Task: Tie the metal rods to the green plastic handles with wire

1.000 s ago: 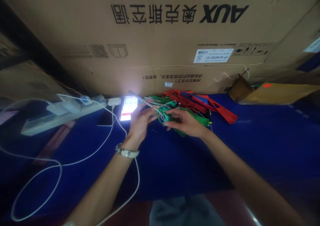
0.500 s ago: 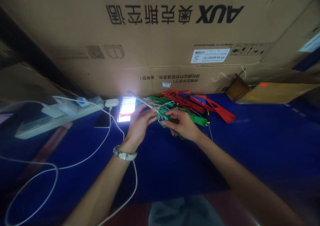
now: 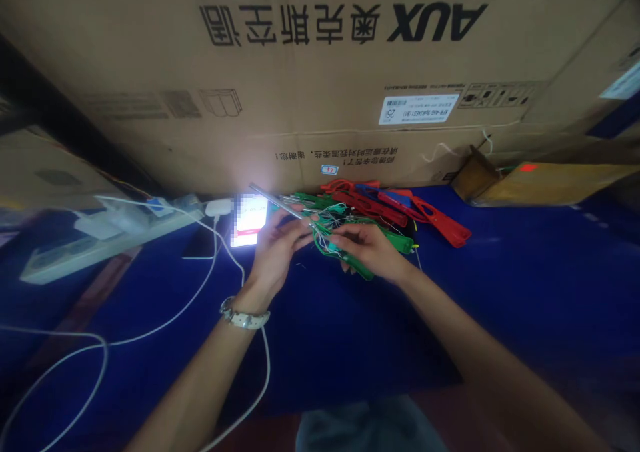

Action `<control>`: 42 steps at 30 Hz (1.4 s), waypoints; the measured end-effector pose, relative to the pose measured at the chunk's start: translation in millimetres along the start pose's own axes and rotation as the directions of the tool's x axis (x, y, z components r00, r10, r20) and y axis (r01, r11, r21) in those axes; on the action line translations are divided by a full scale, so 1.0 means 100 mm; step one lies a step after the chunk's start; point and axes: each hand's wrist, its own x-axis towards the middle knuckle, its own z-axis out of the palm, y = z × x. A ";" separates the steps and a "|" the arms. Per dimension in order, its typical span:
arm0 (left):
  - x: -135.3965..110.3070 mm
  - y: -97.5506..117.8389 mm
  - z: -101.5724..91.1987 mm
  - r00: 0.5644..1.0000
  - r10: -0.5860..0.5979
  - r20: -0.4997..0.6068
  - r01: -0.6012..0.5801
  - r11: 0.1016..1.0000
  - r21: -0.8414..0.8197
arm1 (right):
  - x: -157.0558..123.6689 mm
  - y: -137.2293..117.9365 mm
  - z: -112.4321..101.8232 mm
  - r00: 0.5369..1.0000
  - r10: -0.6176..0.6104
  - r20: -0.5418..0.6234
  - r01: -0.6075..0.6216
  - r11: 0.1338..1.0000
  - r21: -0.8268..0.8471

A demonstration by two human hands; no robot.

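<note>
My left hand point(image 3: 277, 249), with a watch on its wrist, is closed around a thin metal rod point(image 3: 274, 201) that slants up to the left. My right hand point(image 3: 369, 247) is closed on a green plastic piece point(image 3: 350, 260) with thin threads at its end. The rod's tip meets the green piece between the two hands. Behind them lies a heap of green plastic pieces point(image 3: 395, 239) and red plastic pieces point(image 3: 440, 222) on the blue cloth point(image 3: 525, 285).
A lit phone point(image 3: 249, 220) lies just left of my hands, with a white charging cable point(image 3: 165, 319) looping over the cloth. A white power strip point(image 3: 95, 239) is at the left. A large cardboard box point(image 3: 320, 72) walls off the back; smaller boxes point(image 3: 540, 184) sit right.
My hands stay together on the rod and green piece, with small finger shifts. The view has drifted slightly, so everything sits a little further left.
</note>
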 end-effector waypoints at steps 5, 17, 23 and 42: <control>-0.01 -0.04 0.01 0.999 -0.042 -0.015 0.043 0.998 0.054 | 0.00 0.00 -0.04 1.000 0.011 -0.012 -0.011 1.000 0.024; -0.02 -0.03 0.01 0.998 -0.037 -0.051 0.042 0.996 0.084 | 0.00 0.01 -0.04 0.997 0.074 -0.008 -0.073 0.995 0.064; -0.02 -0.02 0.01 0.998 -0.048 -0.041 0.051 0.995 0.087 | -0.02 -0.03 -0.02 0.997 0.055 0.056 -0.052 0.997 -0.065; 0.01 -0.01 -0.03 0.997 -0.078 -0.006 0.078 0.995 0.060 | -0.02 0.02 0.00 0.997 -0.082 -0.004 0.079 0.967 -0.242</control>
